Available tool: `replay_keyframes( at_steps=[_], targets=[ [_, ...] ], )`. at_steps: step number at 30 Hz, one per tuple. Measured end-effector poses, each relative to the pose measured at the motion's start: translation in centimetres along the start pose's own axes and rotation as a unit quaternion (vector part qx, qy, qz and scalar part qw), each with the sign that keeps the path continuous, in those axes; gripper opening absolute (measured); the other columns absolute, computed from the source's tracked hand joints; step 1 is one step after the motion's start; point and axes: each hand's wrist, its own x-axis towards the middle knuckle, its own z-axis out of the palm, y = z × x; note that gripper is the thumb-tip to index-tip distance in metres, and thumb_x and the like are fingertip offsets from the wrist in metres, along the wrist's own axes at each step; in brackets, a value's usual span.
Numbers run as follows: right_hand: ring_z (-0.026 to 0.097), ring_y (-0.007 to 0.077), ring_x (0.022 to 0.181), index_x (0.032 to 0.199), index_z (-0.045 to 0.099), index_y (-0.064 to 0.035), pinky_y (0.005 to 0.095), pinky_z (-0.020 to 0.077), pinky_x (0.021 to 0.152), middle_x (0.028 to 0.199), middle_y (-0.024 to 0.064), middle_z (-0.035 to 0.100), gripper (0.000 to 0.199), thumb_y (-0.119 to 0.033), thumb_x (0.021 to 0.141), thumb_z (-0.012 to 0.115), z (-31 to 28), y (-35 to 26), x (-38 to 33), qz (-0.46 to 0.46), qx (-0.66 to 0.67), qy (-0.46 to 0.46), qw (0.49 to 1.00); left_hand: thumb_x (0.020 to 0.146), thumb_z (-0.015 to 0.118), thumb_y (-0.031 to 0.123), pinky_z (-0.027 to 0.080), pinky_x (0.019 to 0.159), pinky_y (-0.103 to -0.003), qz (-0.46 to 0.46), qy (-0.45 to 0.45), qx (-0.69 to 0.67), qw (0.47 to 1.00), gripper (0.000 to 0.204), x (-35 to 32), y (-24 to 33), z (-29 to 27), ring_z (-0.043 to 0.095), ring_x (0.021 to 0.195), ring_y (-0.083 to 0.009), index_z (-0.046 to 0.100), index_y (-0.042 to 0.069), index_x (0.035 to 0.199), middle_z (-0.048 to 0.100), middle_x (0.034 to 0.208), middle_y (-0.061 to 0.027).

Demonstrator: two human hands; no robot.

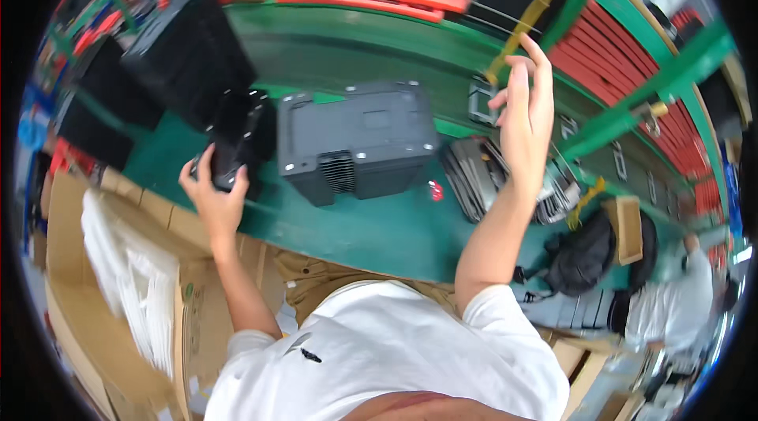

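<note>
Nearest the head view's camera, at 6 o'clock, I observe the white shirt [403,342] of the wearer, with the green bench [351,235] beyond it. At 9 o'clock I have the left hand [217,202] on the near end of a black housing [239,127]; its thumb and fingers are set apart and appear to grip across that end. The housing lies at 10 o'clock, just beside a dark grey box [359,117], which stands slightly above centre toward 11 o'clock. At 2 o'clock I have the right hand [525,121] raised over the bench: fingers partly spread, the longest extended toward 12 o'clock, nothing seen in the grasp. Its fingertips come near a yellow strap [538,7]; contact cannot be confirmed. Progress, as I judge it: the grey box appears closed, with bright fittings at its upper corners, so its assembly looks largely complete; the black housing is separate from it and appears to be the part being handled. I cannot tell what remains inside either unit. Adjacent items: a tall black case [185,54] at 10 o'clock, stacked flat grey parts [466,178] at 3 o'clock, and a carton [67,243] containing white packing [138,287] at 8 o'clock.
</note>
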Motion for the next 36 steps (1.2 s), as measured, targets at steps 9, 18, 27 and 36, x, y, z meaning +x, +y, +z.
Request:
replay_keyframes(
  at_steps=[9,18,27,36],
  targets=[
    [0.073,0.0352,0.103,0.105,0.073,0.0046,0.0426,0.0555,0.091,0.097,0.0243,0.076,0.033,-0.021,0.090,0.057,-2.7,26.5,12.9,0.124,-0.533,-0.302,0.780,0.079,0.081,0.015,0.042,0.108,-0.045,-0.053,0.008,-0.108,0.993,0.084,0.0,0.5,1.6,0.047,0.123,-0.0392,0.046,0.019,0.155,0.036,0.139,-0.0231],
    [0.073,0.0365,0.107,0.104,0.076,-0.0005,0.0447,0.0558,0.095,0.106,0.0254,0.075,0.031,-0.025,0.088,0.063,7.7,27.7,10.7,0.184,-0.277,-0.392,0.858,0.076,0.082,0.013,0.042,0.107,-0.045,-0.046,0.009,-0.081,0.996,0.090,-0.4,0.5,0.9,0.047,0.123,-0.0392,0.043,0.018,0.157,0.036,0.139,-0.0226],
    [0.071,0.0370,0.111,0.110,0.077,-0.0056,0.0452,0.0558,0.098,0.119,0.0190,0.074,0.040,-0.037,0.086,0.072,11.9,24.1,6.7,0.146,-0.511,-0.287,0.797,0.074,0.082,0.012,0.042,0.108,-0.045,-0.050,0.013,-0.079,0.996,0.094,-0.2,0.5,1.0,0.046,0.124,-0.0387,0.040,0.018,0.158,0.037,0.138,-0.0211],
    [0.073,0.0353,0.105,0.110,0.078,-0.0050,0.0429,0.0581,0.091,0.113,0.0208,0.075,0.043,-0.036,0.080,0.076,11.2,20.9,8.3,0.201,-0.455,-0.220,0.839,0.071,0.085,0.019,0.042,0.107,-0.049,-0.060,0.005,-0.083,0.995,0.100,-0.2,0.4,0.8,0.048,0.121,-0.0440,0.037,0.018,0.159,0.036,0.137,-0.0250]
  ],
)
